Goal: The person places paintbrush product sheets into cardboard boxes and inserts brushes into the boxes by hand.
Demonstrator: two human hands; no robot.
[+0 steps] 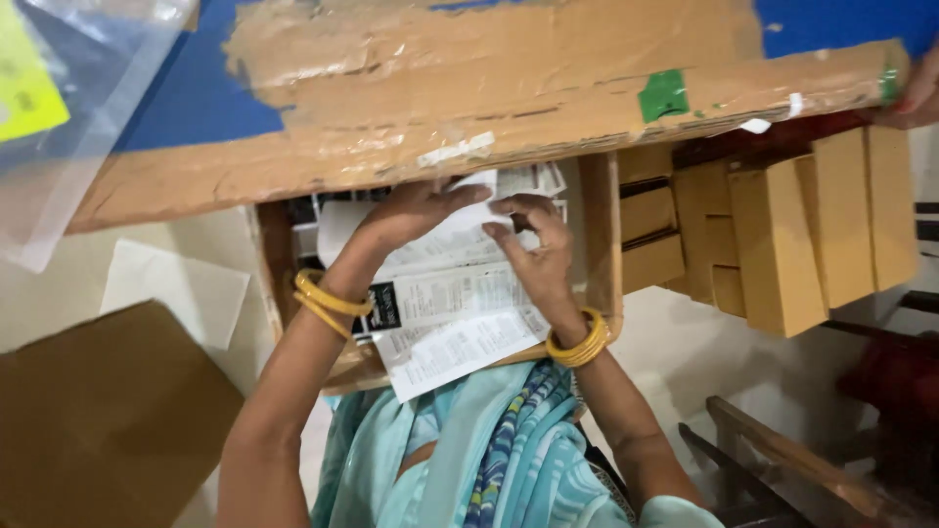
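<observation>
A stack of white printed paper sheets (452,311) stands in an open cardboard box (599,230) under the table's edge. My left hand (411,213) reaches over the top of the stack, fingers curled onto the upper sheets. My right hand (536,252) grips the sheets from the right, its fingertips pinching paper near the top. Both wrists wear yellow bangles (326,299). The lower sheets spill over the box's front edge toward my light blue clothing (489,460).
The blue table (196,98) has a taped cardboard strip (469,127) along its edge. Small brown boxes (782,235) are stacked at the right. Another person's hand (919,93) touches the strip's far right end. A brown carton (98,420) and a clear plastic bag (88,88) lie at left.
</observation>
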